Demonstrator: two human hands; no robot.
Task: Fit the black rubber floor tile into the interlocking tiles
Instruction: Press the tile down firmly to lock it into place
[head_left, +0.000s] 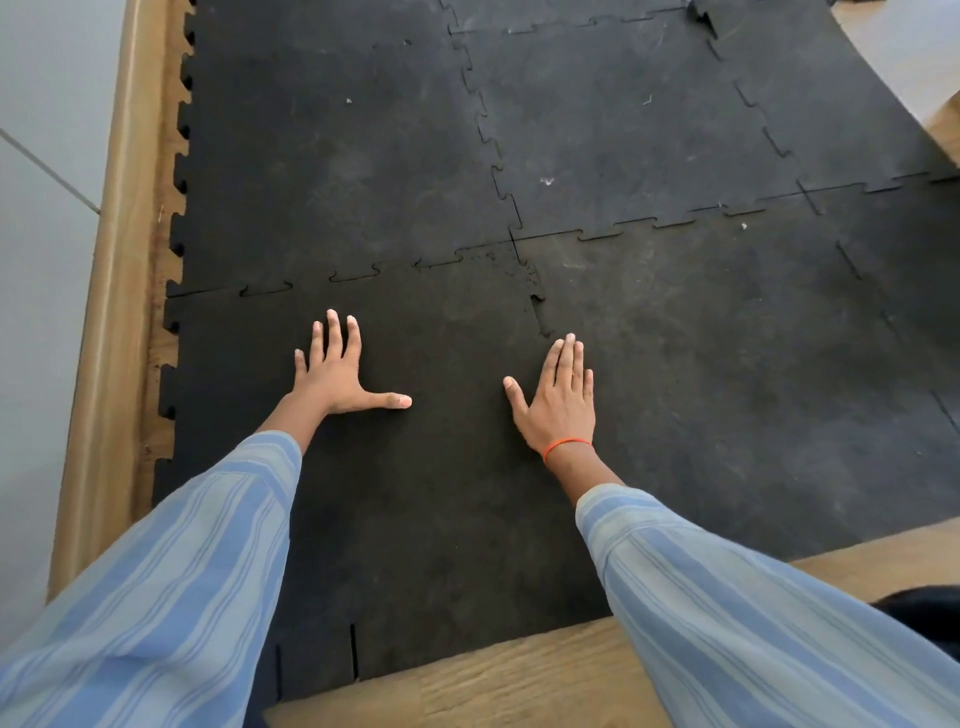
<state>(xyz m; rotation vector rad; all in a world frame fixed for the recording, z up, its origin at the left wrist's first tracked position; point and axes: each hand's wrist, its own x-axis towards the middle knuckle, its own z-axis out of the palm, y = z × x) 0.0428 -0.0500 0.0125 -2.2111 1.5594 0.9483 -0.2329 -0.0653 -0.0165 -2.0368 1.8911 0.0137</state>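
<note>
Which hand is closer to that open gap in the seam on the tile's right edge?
Right. The right hand lies flat with its fingertips just below the gap. The left hand presses the tile farther off to the gap's left.

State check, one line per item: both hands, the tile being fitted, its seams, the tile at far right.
left hand: flat on tile, fingers spread, holding nothing
right hand: flat on tile by right seam, holding nothing
near tile: lying flat
top seam: tabs mostly seated
right seam: small gaps, not fully seated
far-right tile: edge curled up
</note>
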